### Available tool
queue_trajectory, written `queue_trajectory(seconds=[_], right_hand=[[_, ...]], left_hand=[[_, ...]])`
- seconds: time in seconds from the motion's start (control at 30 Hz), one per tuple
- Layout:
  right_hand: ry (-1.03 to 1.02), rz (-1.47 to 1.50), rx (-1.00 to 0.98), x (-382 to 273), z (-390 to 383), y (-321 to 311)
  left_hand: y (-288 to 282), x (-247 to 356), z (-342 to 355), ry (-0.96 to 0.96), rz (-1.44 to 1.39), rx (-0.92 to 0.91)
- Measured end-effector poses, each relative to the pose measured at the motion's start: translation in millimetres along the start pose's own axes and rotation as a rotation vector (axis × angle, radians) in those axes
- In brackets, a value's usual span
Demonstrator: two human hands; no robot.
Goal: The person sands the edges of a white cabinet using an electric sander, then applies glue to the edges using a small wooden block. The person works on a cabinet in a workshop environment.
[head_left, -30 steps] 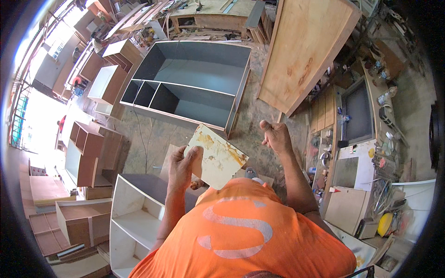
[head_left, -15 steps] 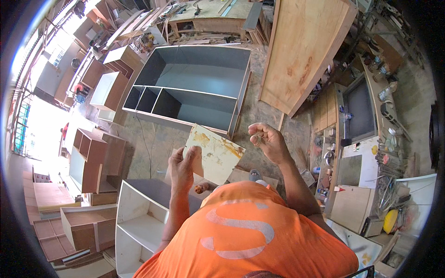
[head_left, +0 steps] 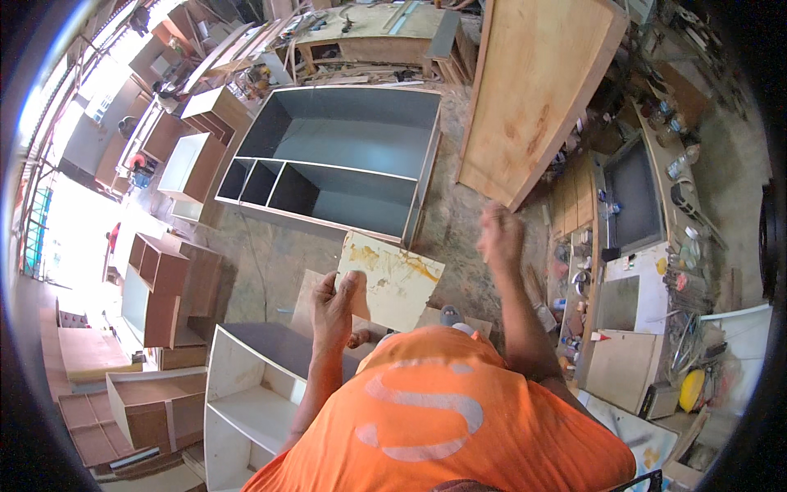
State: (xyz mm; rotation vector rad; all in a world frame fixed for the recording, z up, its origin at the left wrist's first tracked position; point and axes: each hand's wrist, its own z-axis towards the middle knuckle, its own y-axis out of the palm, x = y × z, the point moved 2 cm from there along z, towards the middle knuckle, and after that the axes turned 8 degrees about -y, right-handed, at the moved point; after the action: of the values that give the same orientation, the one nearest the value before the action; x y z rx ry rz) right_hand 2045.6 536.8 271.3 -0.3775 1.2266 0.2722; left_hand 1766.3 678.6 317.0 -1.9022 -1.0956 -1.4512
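Note:
In my left hand (head_left: 334, 305) is a cream board (head_left: 392, 277) with yellow-brown smears, gripped at its left side with the thumb on its face. My right hand (head_left: 500, 240) is raised to the right of the board, apart from it. It is blurred by motion, so I cannot tell what its fingers hold, if anything. A low white shelf unit (head_left: 250, 375) stands at my left below the board. Beyond the board a large cabinet carcass (head_left: 344, 136) with dark grey compartments lies open side up on the floor.
A tall plywood panel (head_left: 534, 90) stands at back right. A cluttered workbench (head_left: 672, 230) runs along the right. Several wooden boxes (head_left: 156, 271) line the left. A loose board (head_left: 316, 291) lies on the floor behind my left hand. A bench (head_left: 369, 25) with offcuts is at the back.
My right hand has swung up and to the right, away from the board, and is now smeared. My left hand and the board have shifted slightly right.

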Motion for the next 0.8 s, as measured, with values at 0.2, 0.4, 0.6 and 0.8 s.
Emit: queue_trajectory(seconds=[0.2, 0.4, 0.6, 0.8], right_hand=[[0.076, 0.009, -0.113, -11.4, 21.2, -50.1], [-0.111, -0.025, -0.165, -29.5, 8.7, -18.6], [-0.161, 0.039, -0.472, -84.0, 2.0, 22.1], [-0.34, 0.121, -0.674, -112.9, -13.2, 66.1]], left_hand=[[-17.1, -16.8, 17.6, 0.116, -0.256, -0.11], [-16.9, -4.6, 20.3, 0.179, -0.18, -0.132], [-17.2, 3.8, 18.6, 0.171, -0.007, -0.148], [-0.9, 18.0, 10.9, 0.181, 0.047, -0.186]])
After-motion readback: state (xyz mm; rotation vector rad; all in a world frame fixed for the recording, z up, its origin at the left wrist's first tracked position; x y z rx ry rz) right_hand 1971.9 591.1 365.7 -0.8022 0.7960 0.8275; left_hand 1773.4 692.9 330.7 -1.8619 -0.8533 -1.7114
